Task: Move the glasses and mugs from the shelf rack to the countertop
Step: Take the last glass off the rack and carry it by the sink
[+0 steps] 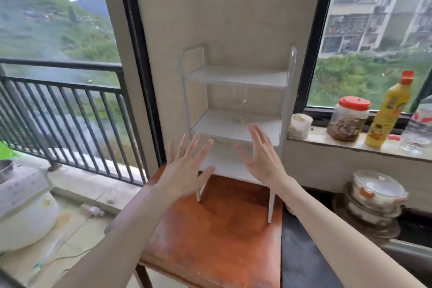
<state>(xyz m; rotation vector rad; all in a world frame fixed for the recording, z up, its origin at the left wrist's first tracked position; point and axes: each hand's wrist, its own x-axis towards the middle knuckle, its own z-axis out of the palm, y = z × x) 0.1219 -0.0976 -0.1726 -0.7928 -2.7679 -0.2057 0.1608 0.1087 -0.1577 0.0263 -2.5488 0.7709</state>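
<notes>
A white three-tier shelf rack (236, 76) stands on a reddish-brown table (217, 236) against the wall. One clear glass (240, 104) stands upright on the middle shelf, right of centre. The top shelf holds nothing that I can see. My left hand (187, 167) is raised in front of the rack's lower left, palm forward, fingers spread, holding nothing. My right hand (261, 155) is raised in front of the lower shelf, just below the glass, fingers apart and empty. Neither hand touches the glass.
A windowsill at right carries a white cup (300, 126), a red-lidded jar (348, 119), a yellow bottle (389, 112) and a clear plastic bottle (418, 131). Stacked lidded containers (376, 194) sit on the dark countertop (304, 259) at right. A balcony railing (70, 105) lies left.
</notes>
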